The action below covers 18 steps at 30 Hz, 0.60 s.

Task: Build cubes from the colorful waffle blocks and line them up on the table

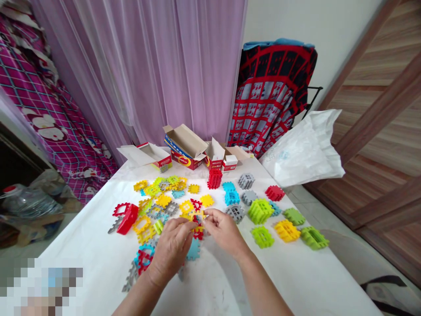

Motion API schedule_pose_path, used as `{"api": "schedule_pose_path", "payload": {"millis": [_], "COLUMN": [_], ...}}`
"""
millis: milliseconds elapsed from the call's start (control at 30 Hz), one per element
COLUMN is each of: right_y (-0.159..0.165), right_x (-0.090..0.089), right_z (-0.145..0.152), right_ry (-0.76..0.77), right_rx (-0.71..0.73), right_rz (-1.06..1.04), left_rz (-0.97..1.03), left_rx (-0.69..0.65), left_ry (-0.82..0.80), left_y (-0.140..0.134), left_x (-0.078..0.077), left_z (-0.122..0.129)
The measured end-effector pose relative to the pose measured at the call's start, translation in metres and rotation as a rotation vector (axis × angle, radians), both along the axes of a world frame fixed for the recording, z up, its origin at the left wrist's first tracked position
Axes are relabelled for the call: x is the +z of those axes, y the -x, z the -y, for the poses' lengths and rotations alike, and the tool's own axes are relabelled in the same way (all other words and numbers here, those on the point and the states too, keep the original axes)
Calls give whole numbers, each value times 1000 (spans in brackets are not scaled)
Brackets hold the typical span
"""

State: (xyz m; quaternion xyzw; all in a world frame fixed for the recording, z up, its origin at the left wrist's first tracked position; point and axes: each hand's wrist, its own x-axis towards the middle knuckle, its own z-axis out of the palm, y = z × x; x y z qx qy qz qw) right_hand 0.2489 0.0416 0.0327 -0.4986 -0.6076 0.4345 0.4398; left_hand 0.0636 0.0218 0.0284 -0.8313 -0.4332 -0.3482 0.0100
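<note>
Over the middle of the white table, my two hands meet at a small yellow interlocking plastic piece (pixel 198 215). The fingers of my right hand (pixel 225 230) are closed on its right end. My left hand (pixel 173 245) comes in from the left with its fingers bent and pressed together at the piece's near side, hiding part of it. Red toothed pieces (pixel 196 204) lie just beyond and below the hands. A light blue square piece (pixel 194 249) lies partly behind my left hand. Loose yellow pieces (pixel 142 224) are spread to its left.
Sorted stacks stand on the right: green (pixel 260 211), yellow (pixel 287 230), grey (pixel 234 213) and blue (pixel 232 196). A red stack (pixel 215 179) stands farther back. Open cardboard boxes (pixel 186 142) line the far edge. A white plastic bag (pixel 304 149) is at the right edge.
</note>
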Motion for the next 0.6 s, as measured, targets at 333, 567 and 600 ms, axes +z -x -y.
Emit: {"api": "schedule_pose_path", "payload": {"millis": [333, 567, 600], "right_y": [-8, 4, 5], "right_x": [6, 12, 13], "right_z": [1, 5, 6], "right_ry": [3, 9, 13], "right_rx": [-50, -77, -79], "right_rz": [34, -101, -99], "left_rz": [420, 803, 833], "left_rx": [176, 116, 133], "left_ry": [400, 868, 903], "left_y": [10, -4, -6], "left_x": [8, 13, 14], "left_z": [-7, -2, -2]}}
